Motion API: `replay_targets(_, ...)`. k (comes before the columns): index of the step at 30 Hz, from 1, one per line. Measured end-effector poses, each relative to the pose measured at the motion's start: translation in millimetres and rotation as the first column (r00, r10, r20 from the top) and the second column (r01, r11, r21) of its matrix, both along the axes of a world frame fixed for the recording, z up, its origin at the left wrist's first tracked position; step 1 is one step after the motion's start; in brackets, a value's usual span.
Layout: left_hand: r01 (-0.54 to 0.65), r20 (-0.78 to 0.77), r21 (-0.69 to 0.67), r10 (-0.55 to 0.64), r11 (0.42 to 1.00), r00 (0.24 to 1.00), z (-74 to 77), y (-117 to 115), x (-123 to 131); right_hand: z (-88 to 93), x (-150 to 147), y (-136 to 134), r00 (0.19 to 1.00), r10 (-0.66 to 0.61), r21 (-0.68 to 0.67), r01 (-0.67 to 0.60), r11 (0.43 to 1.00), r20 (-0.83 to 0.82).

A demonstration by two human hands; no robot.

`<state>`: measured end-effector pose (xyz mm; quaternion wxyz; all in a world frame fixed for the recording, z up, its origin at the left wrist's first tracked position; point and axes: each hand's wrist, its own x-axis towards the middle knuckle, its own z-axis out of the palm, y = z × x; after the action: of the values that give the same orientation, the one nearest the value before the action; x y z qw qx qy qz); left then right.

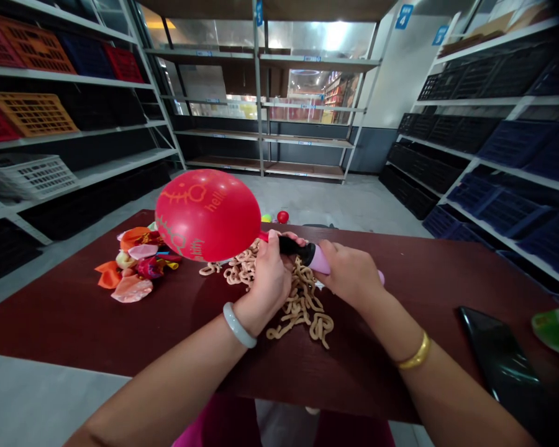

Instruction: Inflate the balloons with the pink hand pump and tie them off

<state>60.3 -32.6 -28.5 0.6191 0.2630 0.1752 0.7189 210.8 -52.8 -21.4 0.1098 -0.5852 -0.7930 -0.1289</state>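
Note:
A swollen red balloon [209, 214] with printed lettering is on the left end of a black and pink hand pump [320, 261]. My left hand [271, 273] is closed around the balloon's neck, where it meets the pump's black end. My right hand [354, 273] grips the pump's pink body, and a bit of pink shows beyond its fingers. Beneath both hands lies a loose heap of beige, curled, rope-like strands [302, 307]; their kind is unclear. To the left sits a pile of limp, uninflated balloons [135, 264] in orange, pink and other colours.
The dark red table [181, 335] carries a black phone [498, 354] and a green item [556, 329] at the right. Small red [282, 216] and yellow-green round things show past its far edge. Shelves with crates [32, 115] line both sides; a metal rack [261, 133] stands behind.

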Motion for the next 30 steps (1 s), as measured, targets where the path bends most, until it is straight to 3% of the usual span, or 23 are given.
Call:
replay_targets(4,0.002,-0.022,0.026,-0.002,1.000,1.000,6.3,-8.9,2.5,1.5,-7.6,-6.1,0.999,0.005,0.013,-0.004,1.000,-0.049)
replay_targets(9,-0.043,-0.037,-0.009,0.042,0.999,0.998,14.8,-0.1,-9.0,-3.9,-11.7,-4.6,0.994,0.042,0.005,-0.042,0.999,-0.098)
replay_targets(17,-0.169,0.045,-0.099,0.174,0.981,0.984,26.4,44.2,-71.1,-7.9,13.9,14.7,0.997,0.043,-0.029,-0.045,0.999,-0.064)
replay_targets(20,-0.194,0.064,-0.122,0.203,0.973,0.977,29.4,50.5,-82.9,-5.1,21.6,18.6,0.997,0.046,-0.033,-0.048,0.998,-0.058)
replay_targets(26,-0.198,0.082,-0.051,0.202,0.979,0.976,22.3,41.5,-63.6,0.1,18.3,14.3,1.000,-0.025,-0.083,0.025,0.996,-0.004)
replay_targets(30,-0.104,0.060,0.017,0.103,0.994,0.993,14.3,27.3,-37.8,1.3,7.0,6.3,0.999,-0.027,-0.069,0.024,0.997,-0.033)
